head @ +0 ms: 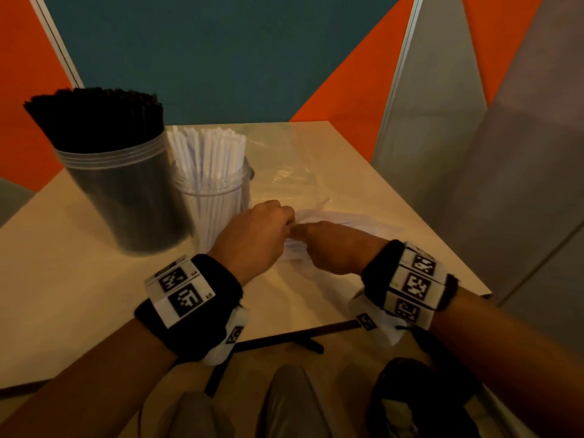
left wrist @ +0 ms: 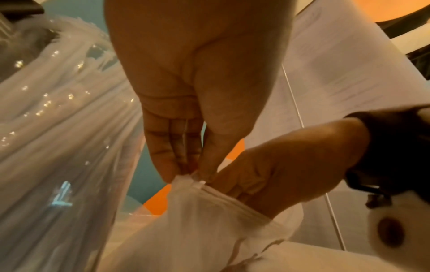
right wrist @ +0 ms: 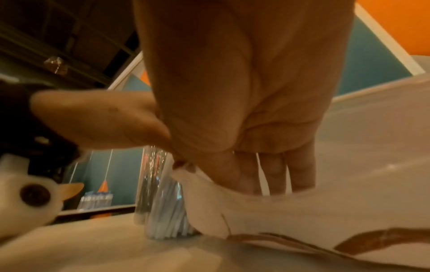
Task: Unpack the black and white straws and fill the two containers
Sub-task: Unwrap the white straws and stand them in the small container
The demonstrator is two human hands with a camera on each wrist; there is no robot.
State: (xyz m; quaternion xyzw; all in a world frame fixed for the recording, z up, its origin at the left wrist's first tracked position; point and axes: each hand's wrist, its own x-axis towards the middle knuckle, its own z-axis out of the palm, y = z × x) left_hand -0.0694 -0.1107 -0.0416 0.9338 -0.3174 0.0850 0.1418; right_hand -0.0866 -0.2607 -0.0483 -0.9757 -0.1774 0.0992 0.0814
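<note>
While crinkled, thin clear bag [left wrist: 209,217] is pinched by both hands.

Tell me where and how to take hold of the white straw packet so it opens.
Pinch the packet at its near top edge, one hand from each side, as the left hand and right hand do: the thin flat film bunches there, giving fingertips purchase.
</note>
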